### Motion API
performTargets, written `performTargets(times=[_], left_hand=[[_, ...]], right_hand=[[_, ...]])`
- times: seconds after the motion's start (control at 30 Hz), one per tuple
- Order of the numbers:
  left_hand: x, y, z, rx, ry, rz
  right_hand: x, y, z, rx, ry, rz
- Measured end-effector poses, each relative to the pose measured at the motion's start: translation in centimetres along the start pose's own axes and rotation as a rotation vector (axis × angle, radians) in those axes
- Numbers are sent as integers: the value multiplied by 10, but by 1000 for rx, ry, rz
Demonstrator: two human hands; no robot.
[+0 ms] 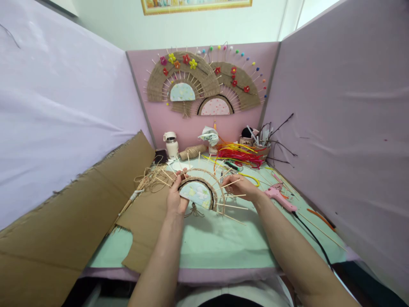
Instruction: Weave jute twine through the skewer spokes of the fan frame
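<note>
Near fan (198, 190) shows a pale blue panel (195, 195) blotched yellow-green and white, edged in black, with tan twine (198, 169) and cream sticks (234, 207). Far left fan (155, 85) is brown, its flowers (186, 59) red, yellow, orange and magenta, its centre (182, 92) pale blue; far right fan (251, 98) is brown with red blooms (234, 83), multicoloured pompoms (237, 51) and a red-spotted pink centre. Table (223, 249) is mint green, cardboard (102, 192) at left brown, glue gun (283, 199) at right pink with black cord (311, 234).
</note>
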State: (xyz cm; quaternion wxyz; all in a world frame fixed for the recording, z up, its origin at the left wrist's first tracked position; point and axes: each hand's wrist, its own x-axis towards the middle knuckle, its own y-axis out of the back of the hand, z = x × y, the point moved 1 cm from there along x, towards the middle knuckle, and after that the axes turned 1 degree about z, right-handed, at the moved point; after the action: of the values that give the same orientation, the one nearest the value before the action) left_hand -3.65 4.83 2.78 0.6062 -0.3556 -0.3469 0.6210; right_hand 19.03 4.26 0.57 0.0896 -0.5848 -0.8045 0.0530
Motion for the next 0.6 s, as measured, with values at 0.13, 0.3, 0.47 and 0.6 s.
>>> performTargets(times=[0.13, 0.3, 0.47, 0.6], left_hand=[[-1, 0, -1, 36, -37, 3], [-2, 0, -6, 60, -54, 24], [0, 4, -15, 161, 56, 98], [-1, 2, -17, 136, 112, 132]], right_hand=[[1, 3, 1, 51, 43, 29], [4, 7, 2, 9, 68, 20], [2, 3, 2, -27, 63, -29], [1, -1, 1, -66, 43, -59]])
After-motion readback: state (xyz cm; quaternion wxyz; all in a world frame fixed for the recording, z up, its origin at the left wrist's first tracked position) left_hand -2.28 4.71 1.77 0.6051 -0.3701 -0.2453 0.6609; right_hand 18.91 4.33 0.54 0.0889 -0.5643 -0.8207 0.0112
